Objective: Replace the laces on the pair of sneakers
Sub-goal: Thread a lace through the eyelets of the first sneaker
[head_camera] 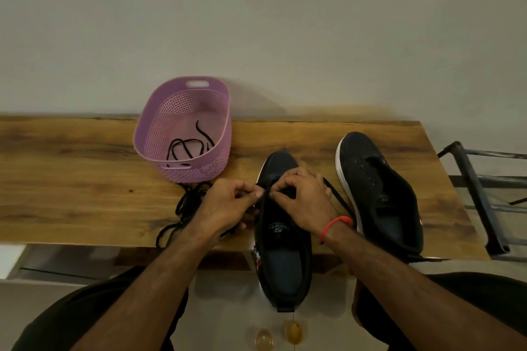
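A black sneaker (282, 253) lies in front of me, its heel hanging past the table's front edge. My left hand (225, 202) and my right hand (302, 196) meet over its eyelets, each pinching a black lace (338, 196). One end of that lace runs off to the right of my right hand. A second black sneaker (379, 191) with a white sole sits to the right, without a lace. A loose black lace (185, 208) lies bunched on the table left of my left hand.
A purple perforated basket (159, 128) stands at the back left of the wooden table (71, 174), with another black lace (185, 148) inside. A dark metal rack (482, 196) stands off the table's right end. A plain wall is behind.
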Action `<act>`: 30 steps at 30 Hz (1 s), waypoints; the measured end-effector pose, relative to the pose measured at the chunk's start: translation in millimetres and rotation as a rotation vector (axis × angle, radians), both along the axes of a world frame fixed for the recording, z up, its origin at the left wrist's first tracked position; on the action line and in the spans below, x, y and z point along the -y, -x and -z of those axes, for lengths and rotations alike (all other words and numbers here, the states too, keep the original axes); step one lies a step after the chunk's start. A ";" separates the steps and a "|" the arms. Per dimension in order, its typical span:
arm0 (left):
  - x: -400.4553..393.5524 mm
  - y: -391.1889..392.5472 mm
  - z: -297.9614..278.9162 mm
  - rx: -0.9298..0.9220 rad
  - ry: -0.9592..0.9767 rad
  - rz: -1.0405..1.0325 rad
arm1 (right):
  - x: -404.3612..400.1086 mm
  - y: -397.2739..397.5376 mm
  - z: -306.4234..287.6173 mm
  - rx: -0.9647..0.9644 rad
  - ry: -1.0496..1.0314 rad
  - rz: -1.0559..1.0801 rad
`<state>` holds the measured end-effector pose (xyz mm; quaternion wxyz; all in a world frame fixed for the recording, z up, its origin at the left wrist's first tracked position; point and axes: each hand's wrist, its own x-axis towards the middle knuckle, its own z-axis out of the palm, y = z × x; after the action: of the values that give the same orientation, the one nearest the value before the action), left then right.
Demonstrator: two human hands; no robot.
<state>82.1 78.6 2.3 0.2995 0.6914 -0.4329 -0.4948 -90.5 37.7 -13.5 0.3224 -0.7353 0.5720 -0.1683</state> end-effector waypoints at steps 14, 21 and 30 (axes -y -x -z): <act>8.2 -17.2 -36.9 -0.749 0.360 -0.565 | 0.5 9.9 -5.1 -0.150 0.101 -0.196; 1.7 -8.6 -19.7 0.577 0.264 0.332 | 2.2 11.1 -5.3 -0.154 0.116 -0.190; 3.6 -5.6 -36.7 0.481 0.528 -0.158 | 3.8 19.5 -6.1 -0.130 0.054 -0.223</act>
<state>87.7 75.1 39.1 0.3947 0.7182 -0.5489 -0.1645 -110.0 33.8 -7.4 0.2813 -0.8121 0.5016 -0.0987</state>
